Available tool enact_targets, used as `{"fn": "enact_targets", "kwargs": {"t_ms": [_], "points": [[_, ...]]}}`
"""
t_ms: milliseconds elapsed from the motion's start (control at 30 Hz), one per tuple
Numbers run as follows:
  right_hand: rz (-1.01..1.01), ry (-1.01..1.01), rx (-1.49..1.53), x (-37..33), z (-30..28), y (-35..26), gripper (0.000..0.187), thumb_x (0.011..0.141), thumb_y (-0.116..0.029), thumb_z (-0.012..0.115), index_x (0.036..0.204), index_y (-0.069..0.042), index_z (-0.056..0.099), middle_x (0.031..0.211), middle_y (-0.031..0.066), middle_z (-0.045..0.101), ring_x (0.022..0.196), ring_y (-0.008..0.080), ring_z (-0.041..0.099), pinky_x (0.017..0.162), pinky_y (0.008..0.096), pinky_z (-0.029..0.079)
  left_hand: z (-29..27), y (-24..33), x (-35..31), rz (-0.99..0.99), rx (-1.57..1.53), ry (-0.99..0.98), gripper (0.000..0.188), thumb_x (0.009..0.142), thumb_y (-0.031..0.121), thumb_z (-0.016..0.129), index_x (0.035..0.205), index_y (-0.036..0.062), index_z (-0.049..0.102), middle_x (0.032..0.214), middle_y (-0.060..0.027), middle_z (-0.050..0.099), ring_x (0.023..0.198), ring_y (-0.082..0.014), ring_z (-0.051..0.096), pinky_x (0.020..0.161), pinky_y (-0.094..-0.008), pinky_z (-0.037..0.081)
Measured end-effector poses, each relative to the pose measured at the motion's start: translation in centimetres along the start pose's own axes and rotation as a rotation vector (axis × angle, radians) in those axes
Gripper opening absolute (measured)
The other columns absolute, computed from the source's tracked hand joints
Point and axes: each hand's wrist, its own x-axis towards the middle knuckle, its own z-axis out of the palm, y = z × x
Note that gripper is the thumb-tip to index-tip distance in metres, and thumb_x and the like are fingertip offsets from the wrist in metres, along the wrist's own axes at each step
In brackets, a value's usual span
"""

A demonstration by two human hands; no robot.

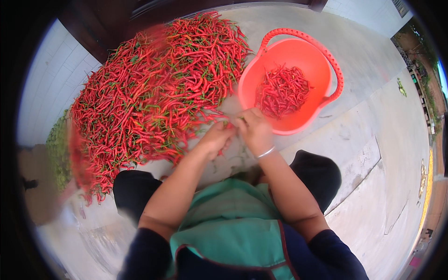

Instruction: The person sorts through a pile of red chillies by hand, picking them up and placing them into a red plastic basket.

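Observation:
A large heap of red chili peppers with green stems spreads over the floor at the left. My left hand is closed around a few red chili peppers beside the heap's near right edge. Close against it, my right hand has its fingers pinched together by a bit of green; blur hides what they grip. Just beyond the right hand stands a coral-red plastic basket with a ridged, arched handle. In its bottom lies a smaller pile of red chili peppers that look stemless.
My knees in black trousers flank the work, with a green apron between. Small green bits lie on the pale concrete floor under my hands. A dark door and white tiled wall stand behind the heap.

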Motion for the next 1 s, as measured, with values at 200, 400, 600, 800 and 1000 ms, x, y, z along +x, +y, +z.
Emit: {"fn": "enact_targets", "kwargs": {"t_ms": [200, 400, 600, 800, 1000], "points": [[0.220, -0.439, -0.104, 1.7, -7.5, 2.7, 0.009, 0.072, -0.007, 0.057, 0.079, -0.003, 0.062, 0.080, 0.0158, 0.060, 0.071, 0.0327, 0.058, 0.065, 0.0391, 0.047, 4.9, 7.4, 3.7, 0.319, 0.123, 0.110, 0.032, 0.087, 0.021, 0.053, 0.112, 0.0019, 0.047, 0.097, -0.0073, 0.060, 0.087, -0.0132, 0.059, 0.076, -0.0271, 0.045], [0.152, -1.029, -0.390, -6.1, 2.2, 7.7, 0.014, 0.074, -0.008, 0.052, 0.083, -0.006, 0.062, 0.093, 0.0163, 0.060, 0.080, 0.0313, 0.059, 0.070, 0.0399, 0.048, -5.2, -7.3, 6.4, 0.227, 0.867, 0.252, 0.014, 0.082, 0.014, 0.054, 0.093, 0.0055, 0.059, 0.093, -0.0084, 0.061, 0.086, -0.0202, 0.060, 0.077, -0.0321, 0.046], [0.088, -0.642, -0.327, -6.3, 9.4, 12.2, 0.013, 0.075, -0.010, 0.051, 0.085, -0.007, 0.059, 0.088, 0.0118, 0.054, 0.088, 0.0296, 0.056, 0.074, 0.0388, 0.047, -7.0, -14.6, 5.3, 0.564, 1.544, -0.028, 0.019, 0.072, 0.006, 0.051, 0.089, 0.0077, 0.058, 0.091, -0.0077, 0.055, 0.093, -0.0246, 0.054, 0.079, -0.0366, 0.046], [0.038, -0.585, -0.363, -7.4, 11.9, 14.1, 0.010, 0.073, -0.008, 0.054, 0.082, -0.008, 0.059, 0.086, 0.0096, 0.052, 0.088, 0.0293, 0.054, 0.073, 0.0380, 0.047, -9.2, -15.0, 5.7, 0.630, 1.486, 0.104, 0.019, 0.072, 0.005, 0.051, 0.089, 0.0081, 0.057, 0.089, -0.0078, 0.055, 0.093, -0.0257, 0.053, 0.079, -0.0368, 0.046], [0.552, -0.511, 0.296, -2.4, 10.2, 7.1, 0.016, 0.073, -0.009, 0.063, 0.089, -0.004, 0.064, 0.083, 0.0055, 0.062, 0.072, 0.0158, 0.059, 0.068, 0.0286, 0.048, -9.1, -11.2, 5.0, 0.334, 0.429, 0.286, 0.013, 0.085, 0.005, 0.051, 0.097, 0.0030, 0.057, 0.083, -0.0045, 0.060, 0.078, -0.0171, 0.058, 0.073, -0.0282, 0.045]]}}
